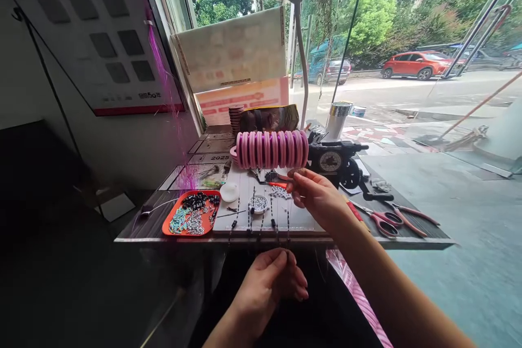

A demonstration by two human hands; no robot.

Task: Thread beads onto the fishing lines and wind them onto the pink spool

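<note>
A row of pink ring-shaped spools [271, 149] stands across the middle of the table, with thin lines hanging down from it. Dark beads and small black pieces sit along these lines, one of them a beaded line [288, 223] at the right. Just below the spools' right end, my right hand [313, 193] is closed in a pinch; what lies between its fingertips is too small to make out. Lower down, in front of the table edge, my left hand [271, 277] pinches the bottom of the beaded line between thumb and forefinger.
An orange tray [165, 223] of small black, teal and silver parts sits at left. White beads fill a small dish [258, 205]. Scissors [385, 223] and pliers [411, 217] lie at right, near a black cranked machine [336, 160]. A lamp arm [302, 60] rises behind.
</note>
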